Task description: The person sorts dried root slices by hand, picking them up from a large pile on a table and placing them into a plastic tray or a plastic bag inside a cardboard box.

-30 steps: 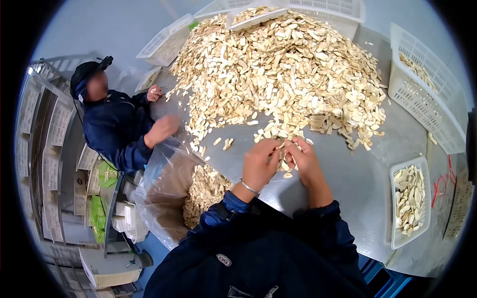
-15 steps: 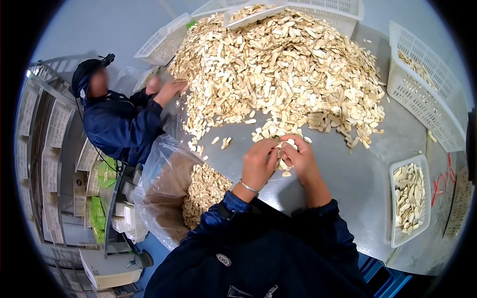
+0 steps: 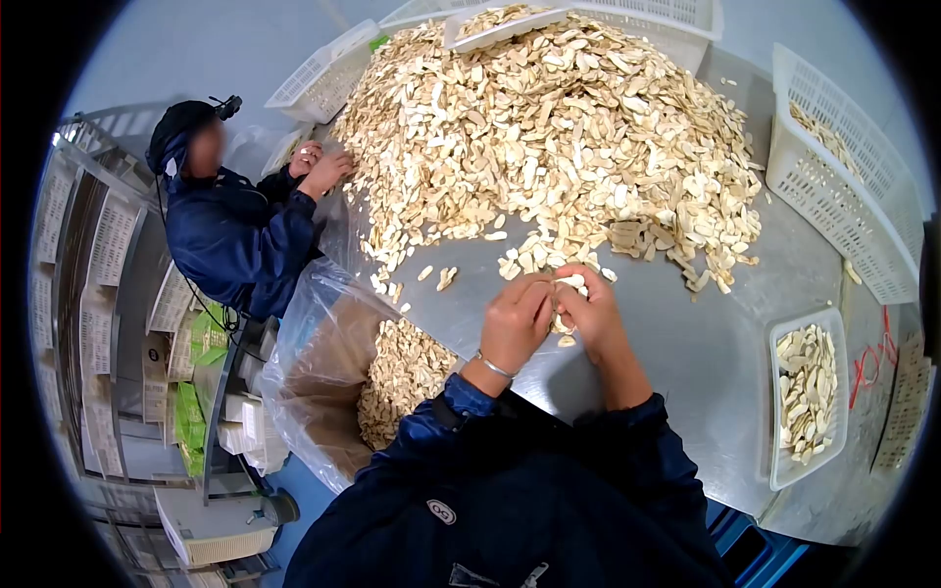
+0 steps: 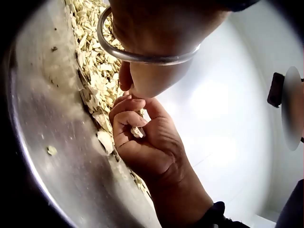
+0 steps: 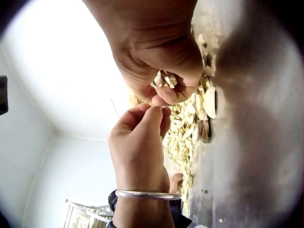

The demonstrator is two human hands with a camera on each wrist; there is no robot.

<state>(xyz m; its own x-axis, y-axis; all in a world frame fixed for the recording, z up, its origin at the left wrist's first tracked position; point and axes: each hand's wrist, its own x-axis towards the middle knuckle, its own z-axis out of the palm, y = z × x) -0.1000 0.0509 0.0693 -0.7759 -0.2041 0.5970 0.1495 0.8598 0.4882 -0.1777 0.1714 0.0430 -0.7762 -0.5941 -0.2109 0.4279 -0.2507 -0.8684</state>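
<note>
Both hands meet over the near edge of a large pile of pale dried slices on a metal table. My right hand curls round several slices, which show in its palm in both wrist views. A whitish slice shows at its fingers in the head view. My left hand, with a metal bangle on its wrist, has thumb and fingertips pinched together right at the right fingertips. The slice between them is mostly hidden. Loose slices lie just under the hands.
A white tray of slices stands at the right, below a tall perforated basket. More baskets line the back. At left, a plastic-lined box holds slices by the table edge. Another person works beside the pile.
My hands stay nearly in place, with small finger movements; the whitish slice now shows more plainly between them. The other person's hands have moved to the pile's left edge, closer together.
</note>
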